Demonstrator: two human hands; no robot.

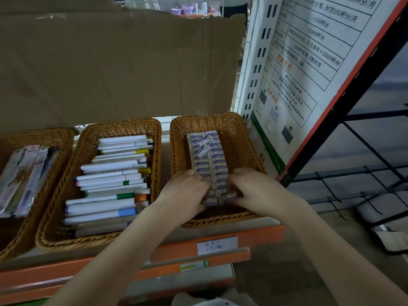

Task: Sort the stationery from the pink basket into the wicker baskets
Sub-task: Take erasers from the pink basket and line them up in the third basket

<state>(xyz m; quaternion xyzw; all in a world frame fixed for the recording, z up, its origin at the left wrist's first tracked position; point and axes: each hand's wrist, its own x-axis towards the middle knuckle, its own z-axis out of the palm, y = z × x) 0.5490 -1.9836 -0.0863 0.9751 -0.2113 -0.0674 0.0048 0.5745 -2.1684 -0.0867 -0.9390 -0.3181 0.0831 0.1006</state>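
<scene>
Small white-and-blue eraser boxes (205, 155), too many to count, packed in rows in right wicker basket (240, 138), centre-right of frame. Both hands in its near end: left hand (187, 191) fingers curled onto the rows, right hand (254, 188) pinching one box. Three woven baskets total on orange-edged shelf (260, 235): middle basket (66, 191) full of white markers (110, 184) with coloured caps, left basket (59, 138) has flat packets (24, 177). Brown cardboard (110, 62) behind. Handwritten shelf tag (217, 245) unreadable.

Both forearms are extended forward and converge. The left hand (186, 191) and right hand (254, 188) are held knuckles-up, fingers curled.
</scene>
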